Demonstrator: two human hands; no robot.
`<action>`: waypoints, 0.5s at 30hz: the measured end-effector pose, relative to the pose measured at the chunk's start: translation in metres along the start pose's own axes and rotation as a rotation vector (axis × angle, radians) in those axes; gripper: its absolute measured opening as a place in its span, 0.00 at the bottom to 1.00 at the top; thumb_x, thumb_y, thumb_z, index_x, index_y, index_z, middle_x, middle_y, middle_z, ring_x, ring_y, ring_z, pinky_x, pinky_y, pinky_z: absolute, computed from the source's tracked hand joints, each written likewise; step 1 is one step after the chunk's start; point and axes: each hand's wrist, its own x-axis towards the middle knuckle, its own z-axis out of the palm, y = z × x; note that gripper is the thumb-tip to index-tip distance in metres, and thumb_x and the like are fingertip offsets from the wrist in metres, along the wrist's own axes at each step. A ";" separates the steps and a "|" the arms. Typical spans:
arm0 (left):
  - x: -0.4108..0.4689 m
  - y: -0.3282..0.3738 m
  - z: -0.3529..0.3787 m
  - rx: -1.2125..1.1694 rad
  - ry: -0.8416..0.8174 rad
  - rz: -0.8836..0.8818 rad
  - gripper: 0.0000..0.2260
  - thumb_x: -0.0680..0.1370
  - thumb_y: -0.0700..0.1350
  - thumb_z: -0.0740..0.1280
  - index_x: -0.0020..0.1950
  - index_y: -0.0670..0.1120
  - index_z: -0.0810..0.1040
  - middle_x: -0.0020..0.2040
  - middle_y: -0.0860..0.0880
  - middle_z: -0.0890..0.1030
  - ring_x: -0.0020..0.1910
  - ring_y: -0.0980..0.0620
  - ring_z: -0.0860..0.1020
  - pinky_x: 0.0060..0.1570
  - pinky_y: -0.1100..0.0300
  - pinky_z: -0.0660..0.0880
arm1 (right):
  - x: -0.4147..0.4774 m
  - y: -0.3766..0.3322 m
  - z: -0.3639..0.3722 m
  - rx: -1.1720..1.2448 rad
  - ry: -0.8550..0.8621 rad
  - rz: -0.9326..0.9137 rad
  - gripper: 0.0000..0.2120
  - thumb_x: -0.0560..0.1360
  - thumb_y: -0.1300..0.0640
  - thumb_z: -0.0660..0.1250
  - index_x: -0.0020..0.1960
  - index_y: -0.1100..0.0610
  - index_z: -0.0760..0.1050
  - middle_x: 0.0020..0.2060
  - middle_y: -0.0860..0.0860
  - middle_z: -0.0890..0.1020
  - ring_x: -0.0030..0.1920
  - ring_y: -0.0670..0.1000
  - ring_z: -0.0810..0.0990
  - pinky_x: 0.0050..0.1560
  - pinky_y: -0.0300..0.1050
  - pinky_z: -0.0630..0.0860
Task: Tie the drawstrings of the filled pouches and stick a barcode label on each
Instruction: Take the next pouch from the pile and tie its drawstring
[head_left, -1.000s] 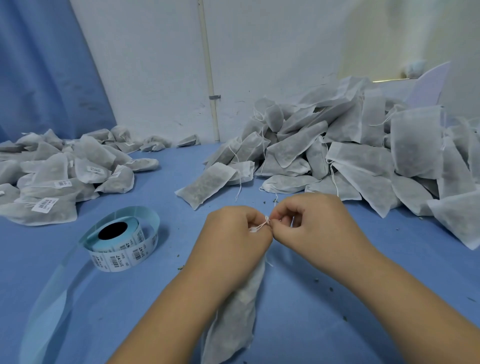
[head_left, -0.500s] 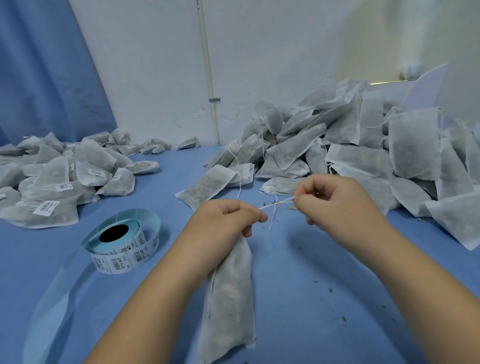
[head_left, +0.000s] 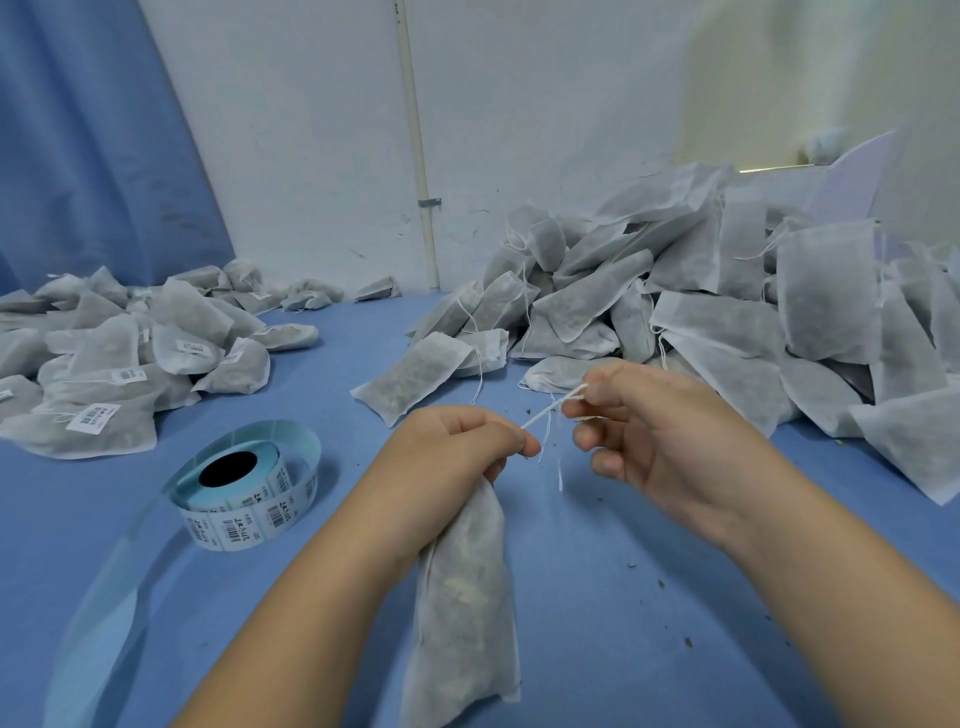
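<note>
**One hard tug from trouble**

The left hand (head_left: 457, 447) grips the neck of the white gauze filled pouch (head_left: 462, 597), which trails to six o'clock over the blue table (head_left: 623, 649). The right hand (head_left: 665, 441), at three o'clock, pinches its thin white drawstring (head_left: 550, 409) taut. Overpulling may snap it.

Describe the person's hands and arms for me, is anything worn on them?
Nothing worn: the left hand and right hand are bare, no gloves, rings or watch. Both forearms are uncovered to the frame's edge, no sleeves showing. Visible nails look short.
</note>
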 end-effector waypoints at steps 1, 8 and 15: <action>0.000 0.000 0.000 -0.003 -0.002 -0.002 0.10 0.64 0.54 0.68 0.38 0.53 0.86 0.29 0.55 0.73 0.35 0.50 0.70 0.42 0.54 0.68 | 0.000 0.000 0.000 0.037 0.011 0.010 0.14 0.72 0.64 0.66 0.31 0.53 0.79 0.33 0.52 0.82 0.29 0.48 0.76 0.25 0.38 0.69; 0.001 -0.001 0.002 -0.021 -0.027 -0.014 0.11 0.63 0.54 0.69 0.38 0.52 0.86 0.29 0.54 0.72 0.35 0.50 0.69 0.40 0.54 0.66 | 0.003 -0.001 0.000 0.270 0.001 0.010 0.11 0.73 0.69 0.64 0.35 0.57 0.76 0.31 0.51 0.78 0.26 0.46 0.71 0.24 0.36 0.66; 0.002 -0.001 -0.004 -0.076 -0.010 -0.016 0.10 0.63 0.52 0.69 0.37 0.50 0.86 0.28 0.55 0.72 0.30 0.52 0.69 0.42 0.54 0.67 | 0.004 -0.005 -0.011 -0.006 -0.053 -0.054 0.08 0.75 0.70 0.65 0.41 0.59 0.74 0.29 0.51 0.78 0.27 0.48 0.69 0.27 0.38 0.68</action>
